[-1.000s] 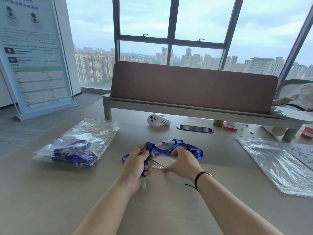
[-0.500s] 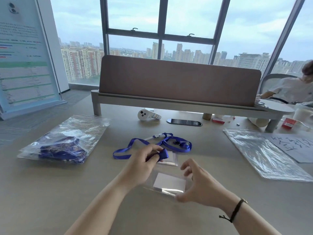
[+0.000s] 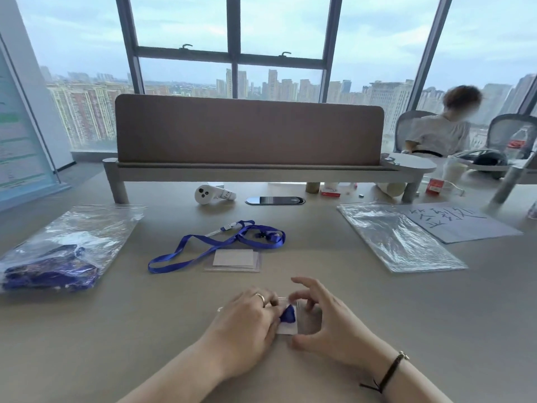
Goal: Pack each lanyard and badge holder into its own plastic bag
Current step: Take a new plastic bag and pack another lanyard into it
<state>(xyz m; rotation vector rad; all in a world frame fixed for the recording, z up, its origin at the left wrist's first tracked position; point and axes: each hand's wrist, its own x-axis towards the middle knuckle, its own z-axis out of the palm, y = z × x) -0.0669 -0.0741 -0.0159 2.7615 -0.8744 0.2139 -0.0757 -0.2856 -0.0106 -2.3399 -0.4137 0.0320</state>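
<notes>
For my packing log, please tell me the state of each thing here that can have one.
Left hand: holds a folded lanyard on a badge holder.
Right hand: pinches the badge holder.
Second lanyard: loose, unpacked.
Left bag: filled.
Right bag: flat.

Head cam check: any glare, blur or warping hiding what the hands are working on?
Head view: bright window backlight, soft table light, no hard shadows. Glare streaks the stack of empty plastic bags and the filled bag. Wide-angle warping bows the window frames. The left hand and right hand are slightly soft; the folded blue lanyard and clear badge holder between them read poorly.
</notes>
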